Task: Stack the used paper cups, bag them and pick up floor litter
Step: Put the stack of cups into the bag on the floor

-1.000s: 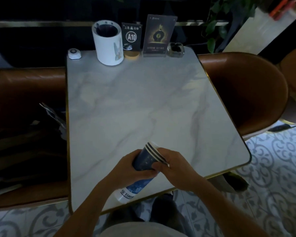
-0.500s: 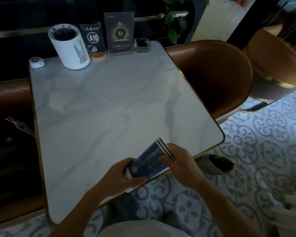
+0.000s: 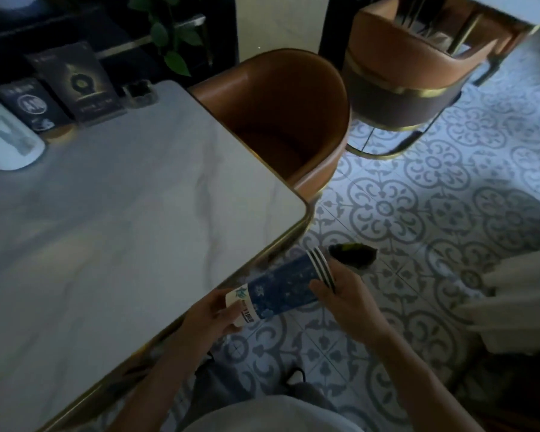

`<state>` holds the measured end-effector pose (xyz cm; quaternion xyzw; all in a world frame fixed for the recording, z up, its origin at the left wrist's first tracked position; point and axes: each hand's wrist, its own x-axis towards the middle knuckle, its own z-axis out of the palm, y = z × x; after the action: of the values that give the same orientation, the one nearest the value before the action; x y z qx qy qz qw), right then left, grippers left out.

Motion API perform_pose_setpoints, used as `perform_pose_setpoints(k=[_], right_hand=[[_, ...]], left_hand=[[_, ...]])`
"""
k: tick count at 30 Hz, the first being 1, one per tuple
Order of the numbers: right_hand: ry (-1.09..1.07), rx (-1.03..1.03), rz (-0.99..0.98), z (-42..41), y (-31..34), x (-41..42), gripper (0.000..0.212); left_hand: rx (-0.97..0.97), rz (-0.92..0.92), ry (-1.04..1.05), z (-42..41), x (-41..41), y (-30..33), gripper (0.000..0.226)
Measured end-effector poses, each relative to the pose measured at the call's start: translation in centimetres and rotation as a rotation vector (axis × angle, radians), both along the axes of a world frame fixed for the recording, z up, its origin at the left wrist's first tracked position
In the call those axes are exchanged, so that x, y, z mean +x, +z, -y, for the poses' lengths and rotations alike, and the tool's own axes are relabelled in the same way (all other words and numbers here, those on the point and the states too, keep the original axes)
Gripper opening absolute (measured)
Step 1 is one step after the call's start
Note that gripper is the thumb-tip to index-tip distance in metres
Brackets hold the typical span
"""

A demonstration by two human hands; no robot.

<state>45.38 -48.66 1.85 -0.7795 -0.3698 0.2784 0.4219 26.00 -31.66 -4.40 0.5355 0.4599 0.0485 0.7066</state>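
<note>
You hold the stack of nested dark-blue paper cups with white bases and striped rims (image 3: 281, 286) on its side in both hands: your left hand (image 3: 212, 313) has its grip closed round the white base end, your right hand (image 3: 346, 302) has its grip closed on the rim end. A second ago the stack was over the white marble-patterned tabletop with the brass edge (image 3: 122, 213); now it has swung off that tabletop's near right corner and hangs over the grey-and-white patterned tile floor (image 3: 418, 213), and your view has turned rightward with it. That suggests stacking is finished and bagging comes next. Just beyond the tabletop's corner, past the cup rims, a dark greenish opening (image 3: 353, 254) lies on the floor; it may be the bag's mouth or litter, but blur and your hand hide too much to tell. A pale draped thing (image 3: 518, 294), well right of the tabletop, is cut off by the frame edge and unclear. How many cups are nested cannot be counted for certain.
</note>
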Motion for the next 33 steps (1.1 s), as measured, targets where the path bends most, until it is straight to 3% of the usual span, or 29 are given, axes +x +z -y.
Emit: perform_pose_setpoints(k=[3, 6, 12, 16, 20, 25, 29, 33], right_hand=[[-0.073, -0.005, -0.074, 4.9, -1.1, 2.1, 0.016], [-0.164, 0.022, -0.149, 9.2, -1.6, 4.0, 0.014], [-0.371, 0.111, -0.226, 14.6, -2.0, 7.1, 0.020], [-0.498, 0.080, -0.226, 15.7, -2.8, 8.8, 0.018], [-0.507, -0.096, -0.205, 15.7, -4.4, 11.0, 0.021], [-0.515, -0.208, -0.255, 14.5, -5.8, 14.2, 0.027], [-0.530, -0.223, -0.343, 12.8, -6.2, 18.1, 0.042], [-0.496, -0.187, -0.464, 10.7, -6.6, 21.8, 0.038]], left_hand=[[-0.017, 0.038, -0.032, 3.4, 2.6, -0.8, 0.021], [-0.025, 0.051, -0.087, 5.9, 5.1, -0.7, 0.041], [-0.034, 0.049, -0.188, 8.0, 9.2, -0.8, 0.026], [-0.050, 0.040, -0.236, 8.1, 11.7, -1.3, 0.031], [-0.066, 0.045, -0.305, 8.0, 15.0, -2.2, 0.041], [-0.148, 0.013, -0.387, 7.1, 20.7, -4.8, 0.024], [-0.175, -0.039, -0.418, 5.5, 25.2, -7.1, 0.054], [-0.261, -0.076, -0.394, 4.0, 29.0, -9.4, 0.022]])
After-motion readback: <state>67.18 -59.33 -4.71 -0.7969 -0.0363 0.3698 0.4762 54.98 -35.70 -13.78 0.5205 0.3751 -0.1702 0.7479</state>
